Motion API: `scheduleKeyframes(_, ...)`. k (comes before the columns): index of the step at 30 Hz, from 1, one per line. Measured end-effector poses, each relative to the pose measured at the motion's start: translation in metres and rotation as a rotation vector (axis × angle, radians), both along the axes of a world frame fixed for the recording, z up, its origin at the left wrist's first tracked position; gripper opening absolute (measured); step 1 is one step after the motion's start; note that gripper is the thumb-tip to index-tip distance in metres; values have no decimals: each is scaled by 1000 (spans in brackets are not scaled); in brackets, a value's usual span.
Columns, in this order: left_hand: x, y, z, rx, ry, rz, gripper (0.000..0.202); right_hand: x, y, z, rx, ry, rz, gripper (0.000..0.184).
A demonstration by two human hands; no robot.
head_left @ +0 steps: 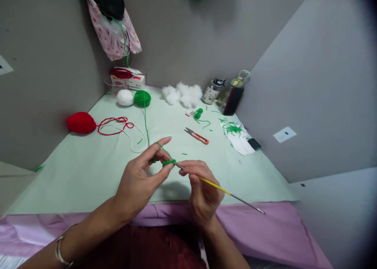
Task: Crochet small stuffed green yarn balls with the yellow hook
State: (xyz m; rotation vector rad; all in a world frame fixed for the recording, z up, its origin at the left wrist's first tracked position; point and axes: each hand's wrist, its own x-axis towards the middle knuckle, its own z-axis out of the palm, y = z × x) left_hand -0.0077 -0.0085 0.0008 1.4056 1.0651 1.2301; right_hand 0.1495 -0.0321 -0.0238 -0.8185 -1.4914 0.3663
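Note:
My left hand (141, 178) pinches a small green crochet piece (169, 162) between thumb and fingers, with the green yarn strand (145, 121) running over the raised index finger. That strand leads back to a green yarn ball (142, 98). My right hand (202, 188) is closed around a crochet hook with a yellow grip (216, 186); its tip sits in the green piece. Both hands hover above the near edge of the pale green table (88, 167).
A red yarn ball (81, 122) with loose red strand lies at left, a white ball (125, 97) and a box (127, 79) at the back. Orange-handled snips (196, 136), white stuffing (182, 94), jars (212, 90), green scraps on white cloth (235, 133). Purple cloth (265, 229) covers the front edge.

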Motion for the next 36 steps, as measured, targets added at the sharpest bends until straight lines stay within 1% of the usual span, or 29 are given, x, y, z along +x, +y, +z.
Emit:
scheduleKeyframes(3, 0, 1, 1, 26, 46, 10, 53, -2, -1, -5, 35, -20, -30, 24)
scheduleKeyframes(6, 0, 2, 4, -22, 20, 4, 56, -4, -1, -10, 178, -192, -122, 26)
scheduleKeyframes(9, 1, 3, 6, -71, -23, 4, 59, -6, -1, -11, 327, -394, -222, 26)
scheduleKeyframes(11, 1, 3, 6, -75, -32, 7, 57, -8, -2, -10, 368, -467, -273, 27)
scheduleKeyframes(13, 0, 2, 4, -29, -4, 26, 52, -10, -4, -9, 346, -458, -295, 29)
scheduleKeyframes(14, 0, 2, 3, 20, 29, 44, 48, -11, -4, -9, 321, -432, -288, 31)
scheduleKeyframes(17, -2, 3, -2, 234, 177, 105, 34, -14, -5, -10, 268, -370, -278, 31)
scheduleKeyframes(19, -1, 4, -5, 343, 245, 131, 32, -16, -4, -11, 287, -400, -318, 29)
scheduleKeyframes(20, -1, 5, -5, 365, 256, 141, 33, -18, -3, -11, 310, -422, -346, 27)
scheduleKeyframes(22, 0, 6, -6, 339, 233, 146, 34, -19, -1, -11, 351, -459, -387, 25)
scheduleKeyframes(24, 1, 6, -5, 251, 177, 144, 34, -19, 1, -9, 383, -480, -405, 24)
scheduleKeyframes(26, 2, 4, -3, 160, 121, 137, 37, -17, 2, -7, 407, -515, -392, 22)
scheduleKeyframes(28, 3, 1, -1, 115, 87, 131, 41, -13, 3, -6, 434, -551, -350, 20)
scheduleKeyframes(30, 5, -2, 0, 117, 75, 132, 40, -10, 3, -6, 453, -533, -325, 18)
scheduleKeyframes(33, 8, -6, -1, 161, 88, 149, 42, -9, 2, -11, 450, -436, -317, 20)
scheduleKeyframes(36, 8, -6, -1, 202, 105, 157, 37, -10, 1, -14, 355, -302, -275, 25)
